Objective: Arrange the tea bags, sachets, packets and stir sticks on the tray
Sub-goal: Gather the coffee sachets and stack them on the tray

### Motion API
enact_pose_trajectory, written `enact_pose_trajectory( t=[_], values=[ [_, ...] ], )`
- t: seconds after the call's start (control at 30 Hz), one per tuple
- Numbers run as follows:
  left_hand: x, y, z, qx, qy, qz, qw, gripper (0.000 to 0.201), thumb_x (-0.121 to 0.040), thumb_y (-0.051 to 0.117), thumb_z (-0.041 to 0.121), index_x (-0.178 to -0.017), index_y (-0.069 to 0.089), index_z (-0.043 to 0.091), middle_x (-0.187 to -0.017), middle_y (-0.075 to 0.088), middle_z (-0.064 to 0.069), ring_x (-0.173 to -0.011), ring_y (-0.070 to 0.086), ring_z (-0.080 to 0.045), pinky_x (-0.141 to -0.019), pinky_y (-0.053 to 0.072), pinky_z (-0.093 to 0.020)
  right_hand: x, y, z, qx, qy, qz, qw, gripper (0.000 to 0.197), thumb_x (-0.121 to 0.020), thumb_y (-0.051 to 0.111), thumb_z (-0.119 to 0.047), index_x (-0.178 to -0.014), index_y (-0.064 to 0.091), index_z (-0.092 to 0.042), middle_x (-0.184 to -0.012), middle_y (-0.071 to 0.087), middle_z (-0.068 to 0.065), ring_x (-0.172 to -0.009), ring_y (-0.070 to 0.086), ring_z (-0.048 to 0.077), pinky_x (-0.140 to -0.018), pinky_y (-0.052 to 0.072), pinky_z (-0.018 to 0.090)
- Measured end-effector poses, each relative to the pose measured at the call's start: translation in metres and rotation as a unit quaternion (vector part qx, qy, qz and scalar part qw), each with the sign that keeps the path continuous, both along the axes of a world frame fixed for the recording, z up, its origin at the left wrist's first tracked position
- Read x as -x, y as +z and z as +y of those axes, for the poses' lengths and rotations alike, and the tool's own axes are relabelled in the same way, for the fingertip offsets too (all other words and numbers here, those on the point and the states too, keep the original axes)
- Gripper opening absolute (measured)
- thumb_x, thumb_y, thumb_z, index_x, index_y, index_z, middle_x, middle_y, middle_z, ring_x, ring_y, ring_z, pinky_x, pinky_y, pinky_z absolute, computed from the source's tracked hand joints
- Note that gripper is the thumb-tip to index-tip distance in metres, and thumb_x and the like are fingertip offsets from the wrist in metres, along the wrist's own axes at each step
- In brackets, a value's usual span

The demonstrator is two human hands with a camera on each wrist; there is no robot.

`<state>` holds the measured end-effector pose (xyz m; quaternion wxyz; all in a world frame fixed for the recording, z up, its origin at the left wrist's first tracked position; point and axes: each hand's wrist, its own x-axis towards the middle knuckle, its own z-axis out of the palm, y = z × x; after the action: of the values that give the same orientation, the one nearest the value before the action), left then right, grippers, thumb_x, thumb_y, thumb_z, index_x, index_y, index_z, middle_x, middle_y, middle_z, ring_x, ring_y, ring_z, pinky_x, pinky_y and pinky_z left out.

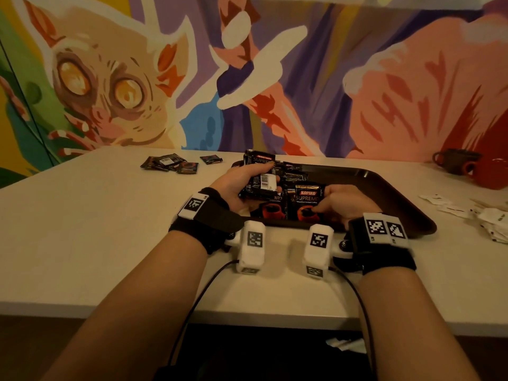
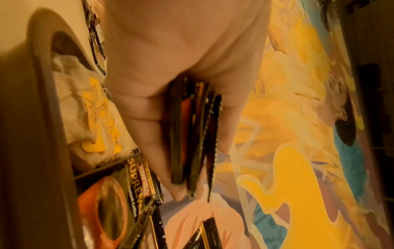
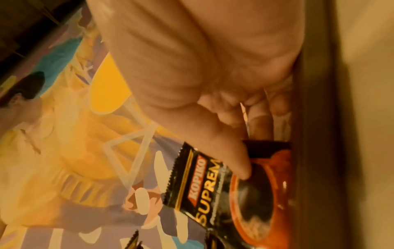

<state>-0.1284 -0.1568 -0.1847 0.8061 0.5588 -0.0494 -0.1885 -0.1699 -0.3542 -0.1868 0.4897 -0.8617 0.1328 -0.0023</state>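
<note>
- Head view: left hand (image 1: 242,185) clasps a stack of coffee packets (image 1: 259,174) over the dark tray (image 1: 395,199); right hand (image 1: 343,204) pins one Kopiko packet (image 1: 306,202) flat at the tray's near edge; white sachets (image 1: 489,218) lie on the worktop, right
- Left wrist view: stack edge-on between thumb and fingers; the slick packets could fan and spill
- Right wrist view: thumb presses the packet; it may skid against the rim

Café-like room: painted mural wall (image 1: 275,78), white table (image 1: 82,229), mugs (image 1: 456,160).
</note>
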Motion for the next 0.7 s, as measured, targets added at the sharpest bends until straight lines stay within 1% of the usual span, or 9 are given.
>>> enact_pose_trajectory(
  t=[0.03,0.07,0.17,0.27,0.37,0.47,0.57,0.63,0.7],
  values=[
    [-0.001,0.000,0.001,0.008,0.011,-0.002,1.000,0.018,-0.091,0.060,0.018,-0.103,0.062,0.005,-0.080,0.070,-0.010,-0.062,0.068,-0.021,-0.055,0.058,-0.030,0.000,-0.001,-0.001,0.001,0.002,-0.004,1.000,0.015,-0.076,0.068,0.004,-0.083,0.060,-0.007,-0.101,0.064,0.016,-0.091,0.062,0.031,-0.079,0.053,0.037],
    [-0.002,0.000,0.001,0.012,0.019,-0.005,1.000,0.018,-0.091,0.061,0.019,-0.103,0.062,0.005,-0.081,0.069,-0.010,-0.063,0.068,-0.021,-0.055,0.057,-0.029,0.000,-0.001,0.000,0.001,0.001,-0.012,1.000,0.016,-0.075,0.068,0.004,-0.085,0.061,-0.006,-0.102,0.064,0.015,-0.093,0.061,0.030,-0.078,0.052,0.036],
    [-0.003,-0.001,0.001,0.010,0.027,-0.014,0.999,0.016,-0.090,0.063,0.020,-0.098,0.064,0.006,-0.084,0.069,-0.010,-0.065,0.068,-0.019,-0.056,0.057,-0.029,-0.003,-0.003,0.000,-0.006,-0.017,-0.028,0.999,0.022,-0.075,0.068,0.007,-0.092,0.061,-0.004,-0.103,0.064,0.018,-0.088,0.058,0.027,-0.068,0.048,0.030],
    [-0.002,0.000,0.000,0.011,0.030,-0.012,0.999,0.018,-0.088,0.065,0.019,-0.101,0.065,0.006,-0.085,0.070,-0.010,-0.064,0.068,-0.019,-0.055,0.056,-0.028,-0.006,-0.004,0.002,-0.015,-0.007,-0.018,1.000,0.029,-0.073,0.069,0.007,-0.100,0.062,-0.001,-0.104,0.065,0.017,-0.090,0.059,0.028,-0.075,0.050,0.034],
    [-0.002,-0.001,0.000,0.005,0.037,-0.022,0.999,0.032,-0.085,0.068,0.021,-0.112,0.064,0.006,-0.096,0.070,-0.011,-0.074,0.069,-0.019,-0.064,0.057,-0.032,-0.008,-0.005,0.003,-0.036,-0.002,-0.012,0.999,0.044,-0.072,0.070,0.009,-0.110,0.060,-0.009,-0.102,0.065,0.009,-0.098,0.059,0.027,-0.086,0.049,0.038],
    [-0.001,0.000,0.000,0.007,0.039,-0.031,0.999,0.035,-0.084,0.069,0.021,-0.116,0.063,0.007,-0.101,0.070,-0.012,-0.080,0.069,-0.021,-0.068,0.058,-0.034,-0.008,-0.006,0.001,-0.088,-0.030,-0.031,0.995,0.060,-0.071,0.072,0.008,-0.123,0.052,-0.013,-0.112,0.059,0.008,-0.105,0.056,0.026,-0.080,0.049,0.034],
    [0.000,0.001,-0.002,0.001,0.035,-0.043,0.998,0.025,-0.085,0.068,0.020,-0.107,0.065,0.010,-0.098,0.070,-0.011,-0.085,0.068,-0.022,-0.077,0.057,-0.038,-0.009,-0.009,-0.003,-0.119,-0.082,-0.082,0.986,0.053,-0.072,0.075,-0.001,-0.119,0.054,-0.013,-0.109,0.060,0.007,-0.097,0.057,0.023,-0.063,0.044,0.027],
    [0.000,0.001,-0.003,-0.005,0.031,-0.054,0.998,0.018,-0.086,0.067,0.021,-0.101,0.065,0.012,-0.097,0.071,-0.011,-0.087,0.068,-0.023,-0.081,0.055,-0.040,-0.010,-0.010,-0.003,-0.139,-0.102,-0.132,0.976,0.042,-0.076,0.074,-0.007,-0.114,0.058,-0.012,-0.101,0.063,0.007,-0.084,0.057,0.017,-0.060,0.041,0.025],
    [0.001,0.001,-0.004,-0.009,0.028,-0.065,0.997,0.013,-0.087,0.066,0.023,-0.096,0.065,0.014,-0.094,0.071,-0.009,-0.086,0.068,-0.023,-0.080,0.056,-0.039,-0.008,-0.007,0.003,-0.163,-0.074,-0.174,0.968,0.025,-0.079,0.073,-0.015,-0.102,0.063,-0.013,-0.089,0.064,0.003,-0.070,0.054,0.011,-0.057,0.041,0.024]
  ],
)
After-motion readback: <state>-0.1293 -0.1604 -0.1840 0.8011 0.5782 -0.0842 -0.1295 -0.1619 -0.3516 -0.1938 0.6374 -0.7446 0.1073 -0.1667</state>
